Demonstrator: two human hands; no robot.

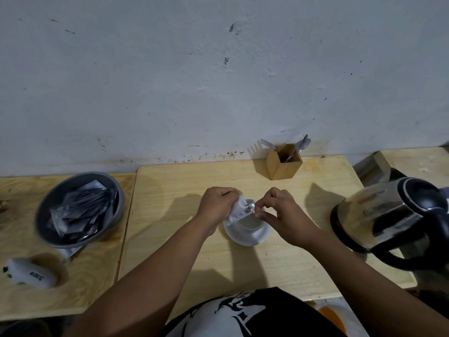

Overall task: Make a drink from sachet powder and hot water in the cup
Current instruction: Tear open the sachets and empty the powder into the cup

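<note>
A white cup (250, 224) stands on a white saucer (245, 238) in the middle of the wooden table (170, 190). Directly above the cup I hold a pale sachet (237, 211) with both hands. My left hand (218, 205) grips the sachet's body in a fist. My right hand (277, 210) pinches its silvery torn end between thumb and fingers. The hands hide part of the cup's rim. I cannot tell whether powder lies in the cup.
A steel-and-black electric kettle (388, 215) stands at the right. A grey bowl (48, 215) with several sachets sits at the left, a small white device (31, 272) in front of it. A wooden holder (283, 164) with a fork and spoons stands by the wall.
</note>
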